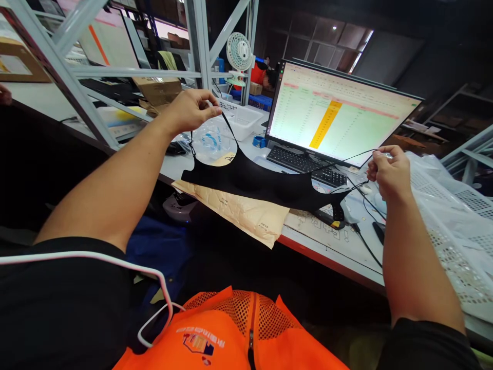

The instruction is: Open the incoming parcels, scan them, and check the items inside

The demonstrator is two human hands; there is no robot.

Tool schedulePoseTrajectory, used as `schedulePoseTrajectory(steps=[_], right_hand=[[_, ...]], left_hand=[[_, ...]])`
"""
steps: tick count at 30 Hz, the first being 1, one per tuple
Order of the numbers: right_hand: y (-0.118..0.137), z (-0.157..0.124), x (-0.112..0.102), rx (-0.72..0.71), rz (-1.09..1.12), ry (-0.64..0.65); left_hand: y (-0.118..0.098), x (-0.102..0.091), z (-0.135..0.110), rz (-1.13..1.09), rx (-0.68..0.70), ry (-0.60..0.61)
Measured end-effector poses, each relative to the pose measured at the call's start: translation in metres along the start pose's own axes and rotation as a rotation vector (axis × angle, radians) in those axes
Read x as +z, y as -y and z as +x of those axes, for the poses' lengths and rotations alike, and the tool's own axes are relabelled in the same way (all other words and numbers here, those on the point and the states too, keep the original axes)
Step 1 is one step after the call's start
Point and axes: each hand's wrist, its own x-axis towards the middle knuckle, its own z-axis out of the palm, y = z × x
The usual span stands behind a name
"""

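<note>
A black strappy garment hangs stretched between my two hands above the desk. My left hand pinches one thin strap at the upper left, fingers closed. My right hand pinches the other thin straps at the right, fingers closed. Below the garment a brown paper mailer lies over the desk's front edge. A black handheld scanner rests on the desk under the garment's right end.
A monitor with a spreadsheet and a keyboard stand behind the garment. A white basket, clear plastic bags, a blue tape roll, a small fan and metal shelving sit at the back left. White perforated trays lie at right.
</note>
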Motion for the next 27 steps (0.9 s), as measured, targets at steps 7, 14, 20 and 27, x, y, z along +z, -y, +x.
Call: schedulePoseTrajectory(steps=[7, 14, 20, 27], right_hand=[[-0.014, 0.011, 0.011, 0.021, -0.130, 0.013], [-0.063, 0.006, 0.070, 0.031, -0.444, 0.184], [-0.093, -0.063, 0.129, -0.264, -0.518, 0.709], [-0.117, -0.084, 0.152, -0.313, -0.681, 0.643]], left_hand=[[0.015, 0.006, 0.011, -0.049, -0.098, 0.025], [0.012, 0.086, 0.004, -0.005, -0.278, 0.095], [-0.030, 0.148, -0.078, -0.030, -0.060, 0.338], [-0.024, 0.178, -0.119, 0.141, -0.024, 0.446]])
